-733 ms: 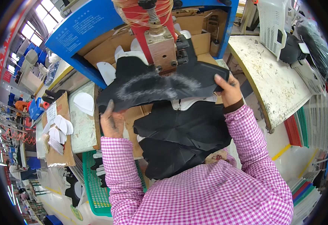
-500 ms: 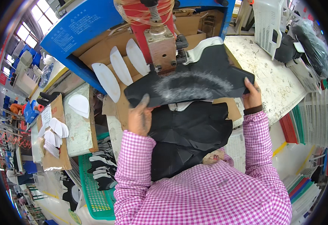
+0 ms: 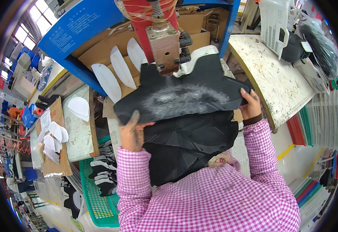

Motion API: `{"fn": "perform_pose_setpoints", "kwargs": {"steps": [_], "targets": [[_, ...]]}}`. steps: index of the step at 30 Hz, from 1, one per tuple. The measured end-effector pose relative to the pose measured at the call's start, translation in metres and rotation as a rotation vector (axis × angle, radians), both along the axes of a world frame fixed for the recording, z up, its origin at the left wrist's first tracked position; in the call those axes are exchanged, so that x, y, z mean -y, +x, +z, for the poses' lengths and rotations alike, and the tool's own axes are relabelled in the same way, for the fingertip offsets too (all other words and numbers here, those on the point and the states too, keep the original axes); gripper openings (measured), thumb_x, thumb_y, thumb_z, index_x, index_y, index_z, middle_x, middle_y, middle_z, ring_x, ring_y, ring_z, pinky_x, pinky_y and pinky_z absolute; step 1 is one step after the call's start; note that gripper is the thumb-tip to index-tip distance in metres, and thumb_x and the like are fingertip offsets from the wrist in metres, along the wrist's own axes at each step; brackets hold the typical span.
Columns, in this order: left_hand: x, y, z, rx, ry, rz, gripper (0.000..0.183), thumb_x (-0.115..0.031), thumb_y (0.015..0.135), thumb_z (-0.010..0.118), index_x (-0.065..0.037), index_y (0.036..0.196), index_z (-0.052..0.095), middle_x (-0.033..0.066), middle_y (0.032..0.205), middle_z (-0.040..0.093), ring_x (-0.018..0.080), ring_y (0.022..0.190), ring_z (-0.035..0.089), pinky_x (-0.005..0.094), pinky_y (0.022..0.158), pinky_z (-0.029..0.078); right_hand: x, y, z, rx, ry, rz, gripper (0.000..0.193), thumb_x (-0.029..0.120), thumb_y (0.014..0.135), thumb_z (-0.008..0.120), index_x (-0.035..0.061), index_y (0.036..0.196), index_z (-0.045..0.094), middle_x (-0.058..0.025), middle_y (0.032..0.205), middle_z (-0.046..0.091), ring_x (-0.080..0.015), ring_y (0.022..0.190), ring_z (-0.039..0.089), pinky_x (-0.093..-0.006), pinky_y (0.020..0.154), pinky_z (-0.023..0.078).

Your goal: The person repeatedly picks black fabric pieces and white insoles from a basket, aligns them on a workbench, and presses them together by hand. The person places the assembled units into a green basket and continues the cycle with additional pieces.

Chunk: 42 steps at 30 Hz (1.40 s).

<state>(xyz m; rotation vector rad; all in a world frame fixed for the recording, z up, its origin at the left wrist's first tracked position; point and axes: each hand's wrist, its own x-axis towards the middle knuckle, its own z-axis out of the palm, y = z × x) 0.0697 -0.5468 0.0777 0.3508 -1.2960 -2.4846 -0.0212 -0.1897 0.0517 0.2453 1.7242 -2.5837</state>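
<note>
I hold a wide black cut fabric piece (image 3: pixel 184 94) with a whitish smear across its middle, spread under the red and brass press head (image 3: pixel 164 36). My left hand (image 3: pixel 132 131) grips its lower left edge. My right hand (image 3: pixel 251 104) grips its right tip. Below it lies a stack of more black pieces (image 3: pixel 188 149) against my pink checked shirt. A white curved part (image 3: pixel 200 52) shows behind the fabric's top edge.
White oval inserts (image 3: pixel 116 71) lean on cardboard left of the press. More white pieces (image 3: pixel 57 133) lie on a board at left. A green basket (image 3: pixel 95 193) holds black-and-white parts. A stained white table (image 3: pixel 277 77) and white baskets (image 3: pixel 273 19) stand right.
The black piece has shifted right and further under the press head; both hands moved right with it, and the view turned, revealing more white inserts at left.
</note>
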Motion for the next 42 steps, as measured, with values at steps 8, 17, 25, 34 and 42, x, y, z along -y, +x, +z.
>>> {"fn": "perform_pose_setpoints", "kwargs": {"steps": [8,17,25,34,42], "targets": [[0.081,0.035,0.031,-0.018,-0.081,0.21,0.031,-0.005,0.09,0.053,0.008,0.118,0.047,0.0199,0.104,0.063,0.0291,0.078,0.068,0.0395,0.061,0.06,0.107,-0.031,0.029,-0.003,-0.203,0.292,0.014,0.014,0.088,0.06,0.0049,0.098,0.059,-0.002,0.077,0.062,-0.008,0.053,0.053,-0.0187,0.041,0.036],[0.059,0.001,0.036,-0.055,-0.053,0.084,0.029,-0.01,0.09,0.056,0.006,0.114,0.052,0.0205,0.104,0.064,0.0311,0.085,0.068,0.0391,0.065,0.061,0.072,-0.03,0.047,-0.059,-0.13,0.152,0.015,0.013,0.087,0.059,0.0027,0.099,0.059,-0.0039,0.081,0.066,-0.0059,0.055,0.056,-0.0173,0.04,0.033],[0.058,0.003,0.036,-0.041,-0.092,0.039,0.031,-0.01,0.091,0.054,0.007,0.116,0.051,0.0207,0.106,0.064,0.0307,0.087,0.068,0.0385,0.066,0.061,0.059,0.001,0.031,-0.173,-0.161,0.236,0.026,0.011,0.085,0.063,0.002,0.109,0.057,-0.0037,0.09,0.066,-0.0093,0.068,0.063,-0.0182,0.05,0.048],[-0.015,-0.016,0.014,0.0,-0.016,-0.151,0.03,-0.003,0.087,0.057,0.004,0.116,0.05,0.0165,0.101,0.063,0.0291,0.083,0.067,0.0423,0.061,0.06,-0.019,0.014,0.028,-0.059,-0.021,-0.136,0.029,0.012,0.087,0.057,0.0001,0.114,0.055,-0.0101,0.099,0.066,-0.0159,0.079,0.066,-0.024,0.064,0.054],[0.039,0.027,0.03,-0.018,0.003,0.005,0.029,-0.004,0.09,0.053,0.007,0.116,0.048,0.0198,0.103,0.064,0.0305,0.08,0.068,0.0402,0.062,0.061,0.038,0.007,0.023,-0.186,-0.071,0.168,0.03,0.01,0.085,0.061,-0.0024,0.112,0.056,-0.0072,0.097,0.065,-0.0118,0.079,0.063,-0.0202,0.063,0.049]]}}
